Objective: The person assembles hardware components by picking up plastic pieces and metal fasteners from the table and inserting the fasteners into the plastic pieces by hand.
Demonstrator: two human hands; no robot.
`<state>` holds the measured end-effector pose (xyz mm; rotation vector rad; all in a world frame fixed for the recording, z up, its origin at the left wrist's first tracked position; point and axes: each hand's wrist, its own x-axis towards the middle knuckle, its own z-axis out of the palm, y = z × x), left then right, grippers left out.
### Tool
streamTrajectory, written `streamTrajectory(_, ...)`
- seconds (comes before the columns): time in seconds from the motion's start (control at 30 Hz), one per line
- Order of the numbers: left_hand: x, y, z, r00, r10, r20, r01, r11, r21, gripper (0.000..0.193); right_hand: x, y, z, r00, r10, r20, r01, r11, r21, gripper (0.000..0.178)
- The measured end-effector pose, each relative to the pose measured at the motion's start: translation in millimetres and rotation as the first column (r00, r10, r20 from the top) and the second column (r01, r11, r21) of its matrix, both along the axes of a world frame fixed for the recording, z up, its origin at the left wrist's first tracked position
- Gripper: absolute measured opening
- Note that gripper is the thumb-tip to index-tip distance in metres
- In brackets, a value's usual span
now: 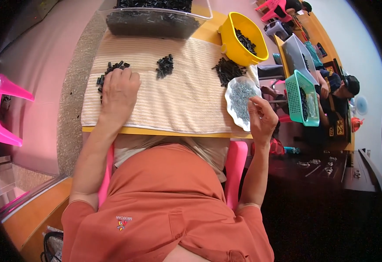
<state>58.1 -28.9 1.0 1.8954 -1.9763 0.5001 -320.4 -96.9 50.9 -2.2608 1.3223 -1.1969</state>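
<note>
My left hand [120,92] is on a small pile of black cylindrical pieces [113,67] at the left of a striped towel. Its fingers curl down into the pieces, and their tips are hidden. Over the rim of a white scalloped dish [229,109] at the right is my right hand [263,118], thumb and forefinger pinched together. Anything between them is too small to make out. Many tiny pale, shiny parts [242,98] fill the dish. A second small pile of black pieces [164,66] lies between the hands, farther off.
The striped towel [182,105] covers a yellow table. Beyond stand a clear bin [156,26] of black pieces and a yellow basin [231,46], with a loose heap of black pieces [228,70] beside it. A green basket [293,100] and another person [341,89] are at right.
</note>
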Motion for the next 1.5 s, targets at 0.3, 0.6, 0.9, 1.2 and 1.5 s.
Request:
streamTrajectory(0.3, -14, 1, 4, 0.843, -0.327, -0.427, 0.273, 0.944, -0.184, 0.011, -12, 3, -13, 0.96, 0.066, -0.271, -0.065, 0.998, 0.015, 0.019)
streamTrajectory(0.6, -27, 4, 9, 0.721, -0.404, -0.563, 0.309, 0.915, -0.261, 0.009, 8, 17, -20, 0.804, -0.036, -0.593, -0.051, 0.99, -0.129, 0.029)
streamTrajectory(0.9, -27, 5, 4, 0.662, -0.413, -0.625, 0.314, 0.91, -0.269, 0.011, 14, 21, -31, 0.796, -0.08, -0.599, -0.057, 0.977, -0.207, 0.023)
streamTrajectory(1.2, -28, 7, 3, 0.645, -0.415, -0.642, 0.331, 0.909, -0.255, 0.012, 17, 26, -51, 0.857, -0.149, -0.492, -0.042, 0.933, -0.357, 0.016)
streamTrajectory(1.5, -32, 7, 3, 0.578, -0.41, -0.705, 0.325, 0.909, -0.263, 0.01, 16, 24, -62, 0.889, -0.131, -0.439, -0.062, 0.915, -0.398, 0.014)
